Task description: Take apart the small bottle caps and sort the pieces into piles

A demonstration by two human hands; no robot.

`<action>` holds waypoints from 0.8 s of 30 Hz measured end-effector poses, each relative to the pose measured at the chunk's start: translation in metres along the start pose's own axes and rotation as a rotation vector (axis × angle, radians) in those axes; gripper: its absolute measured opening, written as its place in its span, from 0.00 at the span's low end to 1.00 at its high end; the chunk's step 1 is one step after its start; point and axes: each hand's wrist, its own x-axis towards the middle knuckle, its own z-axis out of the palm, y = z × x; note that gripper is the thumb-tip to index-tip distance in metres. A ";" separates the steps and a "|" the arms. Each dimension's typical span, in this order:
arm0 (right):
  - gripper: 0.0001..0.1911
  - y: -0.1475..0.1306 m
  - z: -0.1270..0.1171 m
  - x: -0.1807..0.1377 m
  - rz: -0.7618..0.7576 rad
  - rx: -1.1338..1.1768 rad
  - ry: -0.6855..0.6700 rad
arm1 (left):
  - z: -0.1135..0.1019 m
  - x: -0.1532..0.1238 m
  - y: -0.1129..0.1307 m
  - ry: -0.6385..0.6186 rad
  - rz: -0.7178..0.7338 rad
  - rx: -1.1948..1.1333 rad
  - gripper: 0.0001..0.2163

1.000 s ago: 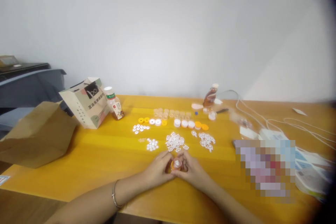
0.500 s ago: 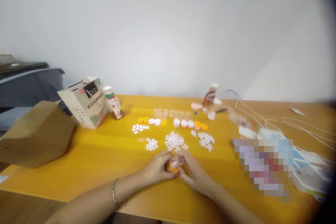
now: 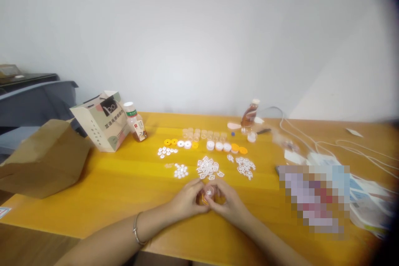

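Note:
Low over the front of the table, my left hand (image 3: 186, 199) is closed around a yellow round cap (image 3: 204, 200). My right hand (image 3: 230, 204) grips a small clear plastic cup (image 3: 210, 191) and holds it against the cap, with something white showing inside. Fingers hide much of both pieces, so I cannot tell whether they are joined. Just beyond my hands lie a pile of white lacy plastic pieces (image 3: 207, 167) and a cluster of small white round pieces (image 3: 181, 171).
Rows of yellow and white caps (image 3: 218, 146) and clear cups (image 3: 203, 134) stand farther back. Bottles (image 3: 139, 129) (image 3: 249, 115) and a paper gift bag (image 3: 107, 124) are behind. A brown bag (image 3: 43, 158) sits left; cables (image 3: 299, 137) and a blurred packet (image 3: 314, 199) lie right.
My right hand has brought the clear cup from a tilt beside the yellow cap to lie over it. My right fingers now close around it, nearer my left hand.

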 end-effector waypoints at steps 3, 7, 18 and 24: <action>0.05 0.005 -0.010 0.005 0.036 0.020 0.174 | -0.002 -0.001 0.003 0.003 -0.007 0.035 0.10; 0.11 0.023 -0.031 0.040 0.119 0.092 0.344 | -0.005 -0.002 0.006 -0.019 0.012 0.027 0.10; 0.10 0.082 -0.027 0.182 0.338 -0.247 0.211 | -0.004 -0.003 0.002 -0.027 0.024 0.036 0.11; 0.10 0.089 -0.016 0.185 0.346 -0.318 0.158 | -0.003 -0.002 -0.001 -0.034 0.021 0.033 0.12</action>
